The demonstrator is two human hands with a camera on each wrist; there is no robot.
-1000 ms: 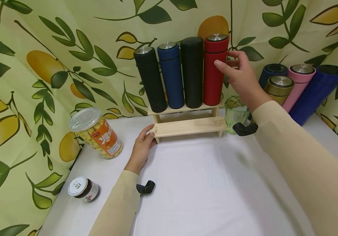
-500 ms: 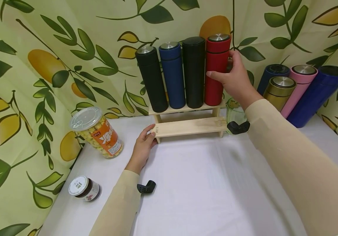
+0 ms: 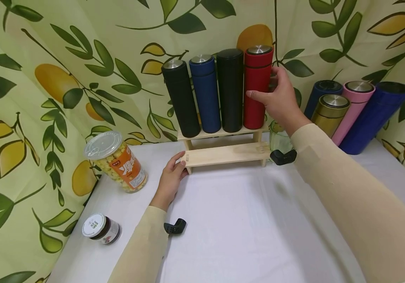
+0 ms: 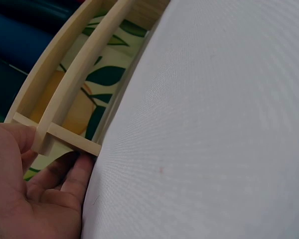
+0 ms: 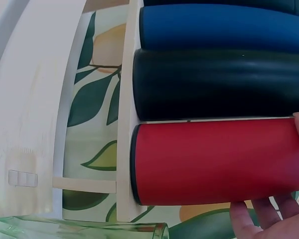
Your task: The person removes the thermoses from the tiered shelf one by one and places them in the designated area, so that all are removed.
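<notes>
- While the right hand [image 3: 281, 100] wraps around the tall red cylindrical flask with a steel lid [image 3: 257, 88], its thumb lies across the front and its fingers [image 5: 269, 216] curl behind the body, so the hand grips the flask.
- That red flask stands upright at the right end of the top tier of a small two-tier pale wooden rack [image 3: 223, 154], in the upper middle of the head view, touching a matte black flask [image 3: 229, 90] on its left.
- Further left on the same tier stand a blue flask [image 3: 205, 93] and another black flask with a steel lid [image 3: 180, 96].
- At the rack's lower left corner, the left hand [image 3: 169, 181] rests on the white cloth-covered surface [image 3: 244, 228], its relaxed fingers [image 4: 77, 174] touching the lower board's end.
- Left of that hand stands a clear plastic jar of yellow snacks with an orange label [image 3: 117, 160], and a small dark jar with a white lid [image 3: 100, 228] lies at lower left.
- A clear green glass [image 3: 279, 138] sits just right of the rack.
- Navy, gold, pink and blue flasks [image 3: 350, 110] lean against the backdrop at the right.
</notes>
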